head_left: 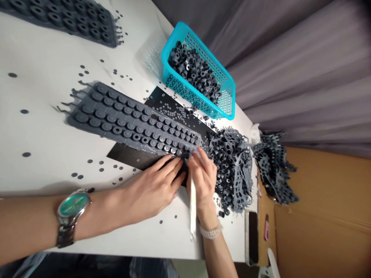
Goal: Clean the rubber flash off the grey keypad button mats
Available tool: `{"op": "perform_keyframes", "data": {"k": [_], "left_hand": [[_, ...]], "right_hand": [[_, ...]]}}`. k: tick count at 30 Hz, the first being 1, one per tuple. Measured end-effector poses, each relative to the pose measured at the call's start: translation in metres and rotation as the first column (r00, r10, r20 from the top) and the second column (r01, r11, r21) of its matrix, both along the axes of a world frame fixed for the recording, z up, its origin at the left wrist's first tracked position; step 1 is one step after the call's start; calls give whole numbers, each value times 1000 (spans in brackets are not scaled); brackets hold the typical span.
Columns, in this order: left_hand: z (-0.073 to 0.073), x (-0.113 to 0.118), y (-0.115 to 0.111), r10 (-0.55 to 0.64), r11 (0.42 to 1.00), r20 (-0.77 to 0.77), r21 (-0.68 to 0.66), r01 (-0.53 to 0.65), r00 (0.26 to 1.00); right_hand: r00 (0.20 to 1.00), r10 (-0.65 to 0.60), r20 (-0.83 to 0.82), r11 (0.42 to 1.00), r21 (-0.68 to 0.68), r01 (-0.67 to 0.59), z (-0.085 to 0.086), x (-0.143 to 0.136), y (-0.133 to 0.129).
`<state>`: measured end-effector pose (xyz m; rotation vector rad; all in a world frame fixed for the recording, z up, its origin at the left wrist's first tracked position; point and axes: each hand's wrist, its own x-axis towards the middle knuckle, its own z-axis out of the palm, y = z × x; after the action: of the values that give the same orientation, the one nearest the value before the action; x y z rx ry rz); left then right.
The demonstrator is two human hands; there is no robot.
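Our right grip point(202, 173) holds a slim white tool point(193, 208); our unclenched left hand point(153, 189) touches the grey studded rubber sheet point(127, 116) mid-surface, studs seemingly mostly attached; loose grey rings point(197, 73) partly fill the far turquoise plastic basket point(175, 80)

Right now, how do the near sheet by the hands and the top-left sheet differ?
The near sheet lies partly over a black mat; the top-left sheet rests on the white table. The near sheet's studs mostly have closed tops; the top-left sheet's show open centres. Both are dark grey, studded, with stringy tags at one end.
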<state>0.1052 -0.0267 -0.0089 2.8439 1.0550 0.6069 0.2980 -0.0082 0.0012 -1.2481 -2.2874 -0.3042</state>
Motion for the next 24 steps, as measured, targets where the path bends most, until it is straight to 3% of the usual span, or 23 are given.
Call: {"op": "perform_keyframes", "data": {"k": [3, 7, 11, 15, 24], "left_hand": [[2, -1, 3, -5, 1000, 10, -29, 6, 1000], [2, 0, 5, -26, 998, 20, -55, 28, 999], [3, 1, -1, -14, 1000, -2, 22, 14, 1000], [4, 0, -6, 7, 997, -20, 83, -5, 1000], [1, -1, -2, 16, 998, -20, 62, -15, 1000]], "right_hand": [[977, -180, -117, 973, 122, 194, 0, 12, 5], [949, -278, -147, 959, 25, 284, 6, 13, 5], [969, -163, -186, 981, -132, 139, 12, -6, -3], [994, 2, -107, 990, -140, -17, 12, -19, -7], [995, 82, -62, 988, -127, -90, 4, -18, -1]]}}
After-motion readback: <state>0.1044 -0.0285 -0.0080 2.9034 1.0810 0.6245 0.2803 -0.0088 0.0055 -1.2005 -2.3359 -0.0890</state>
